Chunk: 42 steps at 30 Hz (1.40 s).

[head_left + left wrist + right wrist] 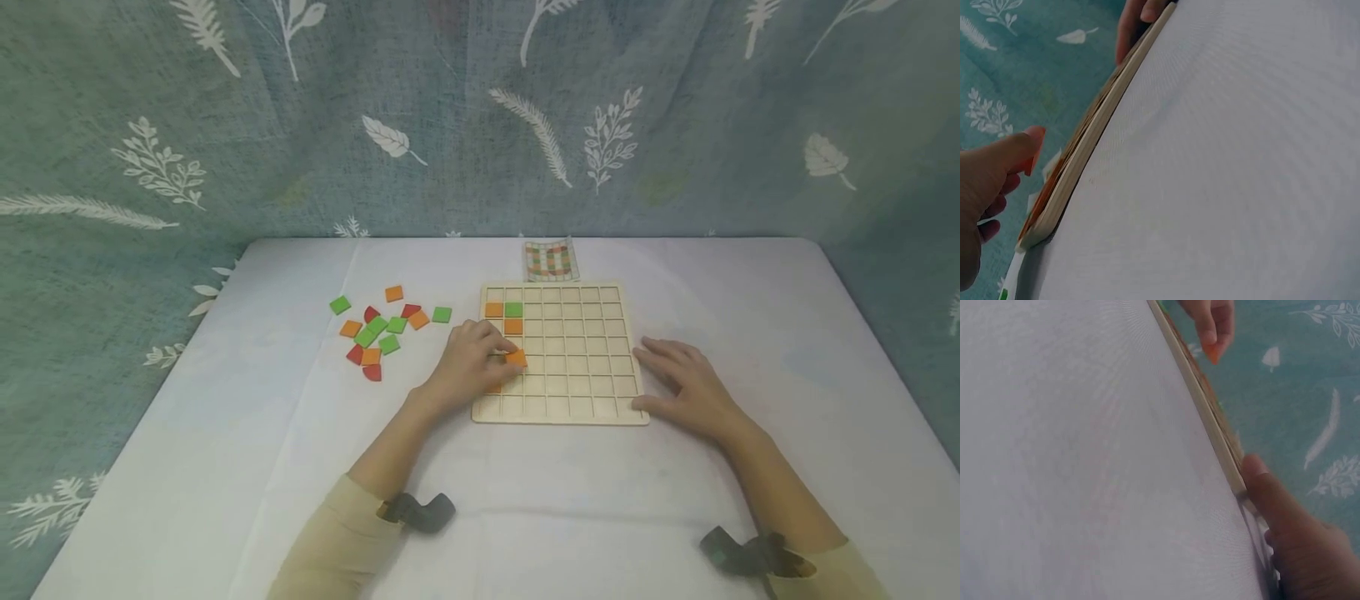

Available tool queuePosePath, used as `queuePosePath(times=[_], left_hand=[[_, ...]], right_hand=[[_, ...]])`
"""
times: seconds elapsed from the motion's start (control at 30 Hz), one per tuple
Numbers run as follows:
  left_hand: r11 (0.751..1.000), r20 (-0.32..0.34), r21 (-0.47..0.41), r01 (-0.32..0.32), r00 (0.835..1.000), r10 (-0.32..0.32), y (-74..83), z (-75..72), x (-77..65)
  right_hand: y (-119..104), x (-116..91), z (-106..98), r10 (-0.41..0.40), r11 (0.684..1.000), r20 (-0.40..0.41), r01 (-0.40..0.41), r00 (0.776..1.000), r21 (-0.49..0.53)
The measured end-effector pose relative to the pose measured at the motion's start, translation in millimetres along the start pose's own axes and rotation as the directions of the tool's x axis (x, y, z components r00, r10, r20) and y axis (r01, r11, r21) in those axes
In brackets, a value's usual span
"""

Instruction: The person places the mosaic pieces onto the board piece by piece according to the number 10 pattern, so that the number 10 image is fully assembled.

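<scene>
My left hand (474, 364) pinches an orange square tile (517, 357) between thumb and fingers, over the left columns of the wooden grid board (577, 406). In the left wrist view the same orange tile (1034, 152) stands tilted above the board's surface. An orange tile (493, 309), a green tile (513, 309) and another orange tile (513, 327) lie in the board's upper left cells. Part of the left columns is hidden by the left hand. My right hand (686, 385) rests at the board's right edge, fingers relaxed, its thumb (1266, 481) at the near corner.
Left of the board lies a loose scatter of green tiles (389, 343), orange tiles (350, 329) and red rounded pieces (372, 372). A small patterned card (551, 260) lies behind the board. A leaf-print cloth (450, 167) hangs behind the white table (525, 517).
</scene>
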<state>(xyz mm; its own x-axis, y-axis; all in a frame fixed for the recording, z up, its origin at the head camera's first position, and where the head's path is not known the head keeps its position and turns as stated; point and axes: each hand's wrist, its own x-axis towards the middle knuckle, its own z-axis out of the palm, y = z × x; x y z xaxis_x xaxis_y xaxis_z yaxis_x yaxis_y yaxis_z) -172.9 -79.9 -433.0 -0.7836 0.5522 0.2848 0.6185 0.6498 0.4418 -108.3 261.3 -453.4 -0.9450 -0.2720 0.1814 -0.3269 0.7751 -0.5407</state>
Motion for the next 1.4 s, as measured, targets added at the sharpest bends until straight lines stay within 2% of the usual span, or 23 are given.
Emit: queuePosePath(times=[0.23, 0.4, 0.67, 0.93, 1.17, 1.4], left_hand=[[0.999, 0.086, -0.024, 0.022, 0.996, -0.02, 13.9, 4.8, 3.2], [0.998, 0.123, -0.05, 0.039, 0.992, -0.032, 20.0, 7.3, 2.8], [0.999, 0.135, -0.016, -0.036, 0.99, 0.038, 22.2, 14.7, 2.3], [0.999, 0.164, 0.023, -0.047, 0.986, 0.043, 21.3, 13.2, -1.4], [0.996, 0.15, 0.024, -0.085, 0.985, 0.08, 19.8, 13.3, -2.0], [0.987, 0.149, 0.079, -0.136, 0.981, 0.123, 20.1, 9.0, -2.4]], right_hand=[[0.5, 0.7, 0.4, 0.003, 1.0, -0.007, -0.003, 1.0, 0.004], [0.2, -0.2, 0.8, 0.008, 1.0, -0.011, -0.008, 1.0, 0.011], [3.4, -2.0, 2.3, 0.013, 1.0, -0.015, -0.013, 1.0, 0.004], [5.2, -2.9, 4.8, 0.01, 1.0, -0.013, -0.01, 1.0, 0.004], [4.6, -1.9, 2.2, -0.002, 1.0, -0.012, 0.002, 1.0, -0.003], [3.0, -0.3, 1.3, 0.001, 1.0, -0.009, -0.002, 1.0, -0.011]])
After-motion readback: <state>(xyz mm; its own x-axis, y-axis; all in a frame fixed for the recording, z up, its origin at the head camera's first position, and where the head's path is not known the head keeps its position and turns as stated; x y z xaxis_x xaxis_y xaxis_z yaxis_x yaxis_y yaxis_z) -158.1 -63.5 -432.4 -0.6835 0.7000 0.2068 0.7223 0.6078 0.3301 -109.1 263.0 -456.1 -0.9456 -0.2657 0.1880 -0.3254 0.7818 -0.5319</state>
